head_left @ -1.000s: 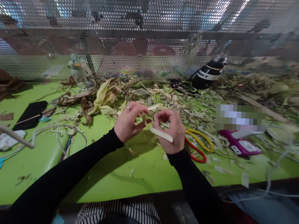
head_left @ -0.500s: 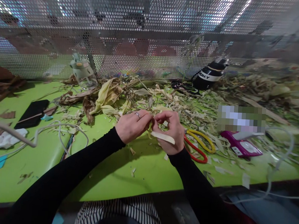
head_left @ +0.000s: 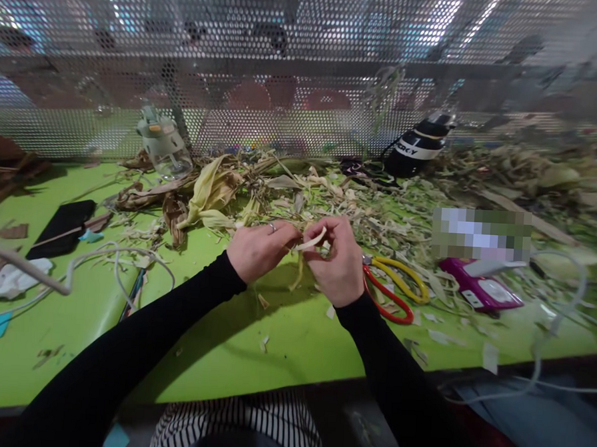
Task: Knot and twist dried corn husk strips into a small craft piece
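My left hand (head_left: 263,250), with a ring on one finger, is closed in a pinch at the middle of the green table. My right hand (head_left: 335,260) pinches right beside it, the fingertips almost meeting. Between them runs a pale strip of corn husk (head_left: 311,240), its free end curving up over the right fingers. A yellowish end of husk (head_left: 297,271) hangs below the fingertips. The exact grip points are hidden by the fingers. Next to my right wrist lie scissors with one red and one yellow handle (head_left: 400,275).
Dried husks (head_left: 213,192) and shreds spread across the back of the green table (head_left: 220,373). A clear bottle (head_left: 165,143) and a black bottle (head_left: 420,146) stand before a perforated metal screen (head_left: 307,64). A black phone (head_left: 63,228), white cable (head_left: 120,247) and purple device (head_left: 490,290) lie around.
The pale husk strip has swung from hanging across my right palm to pointing up over the fingers. My right hand has turned slightly, and the yellowish end now hangs lower.
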The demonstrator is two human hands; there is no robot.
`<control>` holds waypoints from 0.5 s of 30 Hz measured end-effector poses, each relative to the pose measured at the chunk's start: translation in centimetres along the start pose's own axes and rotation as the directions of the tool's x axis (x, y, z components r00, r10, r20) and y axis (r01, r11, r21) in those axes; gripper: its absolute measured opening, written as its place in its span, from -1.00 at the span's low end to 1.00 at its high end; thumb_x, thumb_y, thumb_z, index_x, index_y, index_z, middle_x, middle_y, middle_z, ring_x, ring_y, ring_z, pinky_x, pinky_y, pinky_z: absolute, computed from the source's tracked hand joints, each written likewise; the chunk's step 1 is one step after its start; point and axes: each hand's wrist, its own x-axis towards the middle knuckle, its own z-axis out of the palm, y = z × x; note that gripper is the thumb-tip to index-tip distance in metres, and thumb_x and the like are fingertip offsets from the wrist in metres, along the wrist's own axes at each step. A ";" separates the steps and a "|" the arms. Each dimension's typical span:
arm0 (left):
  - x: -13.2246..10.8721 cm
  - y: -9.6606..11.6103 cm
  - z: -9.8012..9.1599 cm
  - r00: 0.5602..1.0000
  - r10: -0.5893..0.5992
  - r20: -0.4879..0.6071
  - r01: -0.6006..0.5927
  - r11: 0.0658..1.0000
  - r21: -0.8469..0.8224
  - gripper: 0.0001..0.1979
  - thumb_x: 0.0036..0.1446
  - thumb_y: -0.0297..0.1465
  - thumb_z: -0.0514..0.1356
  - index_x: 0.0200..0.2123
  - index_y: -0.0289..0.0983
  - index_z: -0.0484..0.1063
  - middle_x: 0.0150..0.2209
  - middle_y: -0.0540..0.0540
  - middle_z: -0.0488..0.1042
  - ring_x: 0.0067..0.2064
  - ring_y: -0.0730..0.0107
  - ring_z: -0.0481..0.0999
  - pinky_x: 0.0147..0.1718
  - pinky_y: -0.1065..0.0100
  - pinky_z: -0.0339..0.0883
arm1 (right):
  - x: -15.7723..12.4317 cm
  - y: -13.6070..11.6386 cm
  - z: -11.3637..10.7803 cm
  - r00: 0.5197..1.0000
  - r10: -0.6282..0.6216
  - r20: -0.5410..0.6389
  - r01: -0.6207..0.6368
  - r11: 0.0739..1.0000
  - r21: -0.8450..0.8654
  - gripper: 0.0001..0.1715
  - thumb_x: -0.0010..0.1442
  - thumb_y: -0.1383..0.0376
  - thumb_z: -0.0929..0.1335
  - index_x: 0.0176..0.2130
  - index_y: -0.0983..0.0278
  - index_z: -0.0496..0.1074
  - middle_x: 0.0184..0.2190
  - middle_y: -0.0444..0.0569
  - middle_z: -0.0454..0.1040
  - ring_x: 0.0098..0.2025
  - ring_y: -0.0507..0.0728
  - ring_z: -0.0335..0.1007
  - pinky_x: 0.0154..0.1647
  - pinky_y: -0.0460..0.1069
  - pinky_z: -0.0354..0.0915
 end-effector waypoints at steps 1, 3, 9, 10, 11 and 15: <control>0.0 0.0 0.0 1.000 -0.007 0.000 0.007 1.000 -0.012 -0.80 0.21 -0.40 -0.02 -0.25 -0.22 0.40 -0.29 -0.06 0.52 -0.32 0.48 0.48 -0.42 0.50 0.29 | 0.0 0.1 0.0 0.999 0.038 -0.001 -0.038 0.999 0.025 -0.71 -0.04 0.48 0.34 -0.33 0.21 0.19 -0.44 -0.19 0.31 -0.43 0.01 0.26 -0.40 -0.06 0.23; 0.2 -0.1 0.2 1.000 -0.022 -0.022 0.019 0.993 -0.120 -0.80 0.21 -0.45 -0.03 -0.23 -0.25 0.37 -0.27 -0.07 0.51 -0.30 0.48 0.48 -0.36 0.48 0.31 | 0.1 0.2 0.1 0.994 0.107 -0.008 -0.106 0.992 0.064 -0.73 -0.02 0.45 0.33 -0.32 0.22 0.18 -0.44 -0.19 0.31 -0.46 -0.01 0.24 -0.44 -0.07 0.22; 0.9 0.0 0.0 0.997 0.070 -0.018 -0.072 0.968 -0.241 -0.93 0.06 -0.45 0.12 -0.33 -0.30 0.35 -0.09 -0.23 0.41 0.00 0.22 0.36 -0.04 0.20 0.27 | -0.1 0.3 0.2 0.996 0.074 -0.051 -0.071 0.996 0.060 -0.76 0.01 0.44 0.32 -0.32 0.22 0.18 -0.42 -0.17 0.31 -0.46 -0.01 0.23 -0.43 -0.07 0.23; 0.9 0.0 0.0 0.995 0.094 -0.023 -0.097 0.977 -0.192 -0.93 0.04 -0.46 0.15 -0.34 -0.30 0.36 -0.08 -0.24 0.40 0.02 0.18 0.34 -0.01 0.15 0.24 | -0.1 0.4 0.2 0.998 0.049 -0.032 -0.047 0.997 0.056 -0.75 0.00 0.45 0.33 -0.32 0.22 0.19 -0.42 -0.17 0.31 -0.45 -0.01 0.24 -0.41 -0.06 0.24; 0.9 0.0 -0.1 0.994 0.108 -0.030 -0.111 0.981 -0.157 -0.94 0.04 -0.46 0.16 -0.35 -0.30 0.36 -0.08 -0.24 0.40 0.02 0.17 0.33 0.01 0.13 0.22 | -0.1 0.4 0.2 1.000 0.028 -0.013 -0.028 0.998 0.054 -0.75 -0.01 0.46 0.32 -0.32 0.22 0.19 -0.42 -0.17 0.31 -0.44 0.00 0.25 -0.40 -0.06 0.25; 1.2 -0.1 -0.4 1.000 0.018 -0.013 -0.021 0.952 -0.306 -0.92 0.10 -0.40 0.15 -0.39 -0.30 0.37 -0.18 -0.17 0.42 -0.08 0.27 0.36 -0.08 0.21 0.24 | 0.1 0.6 0.2 0.999 0.038 -0.017 -0.037 0.997 0.072 -0.76 -0.01 0.47 0.32 -0.33 0.22 0.19 -0.42 -0.17 0.29 -0.43 -0.01 0.22 -0.38 -0.06 0.24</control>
